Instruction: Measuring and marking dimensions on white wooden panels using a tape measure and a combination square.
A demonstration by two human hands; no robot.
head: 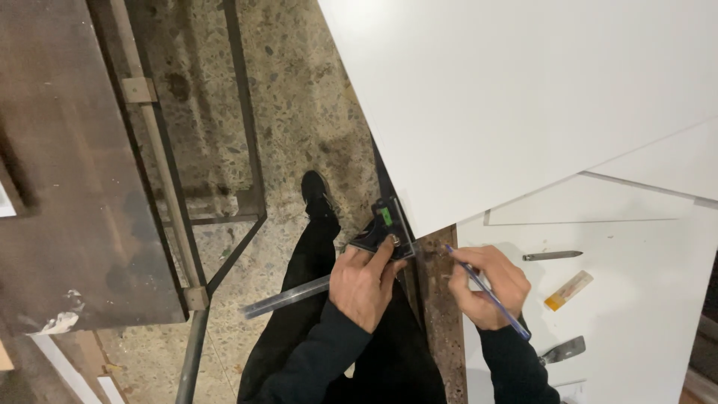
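We have one view, worn on the head, looking steeply down and close over our hands, the white boards (523, 97) and the speckled floor (299, 97) beneath.

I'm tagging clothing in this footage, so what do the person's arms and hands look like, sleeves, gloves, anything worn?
Both arms wear long dark sleeves, black or near it, plain with no visible markings, reaching to the wrists. The left hand and right hand are bare: no gloves, and no ring or watch shows. The left sleeve and the right sleeve look like the same soft fabric.
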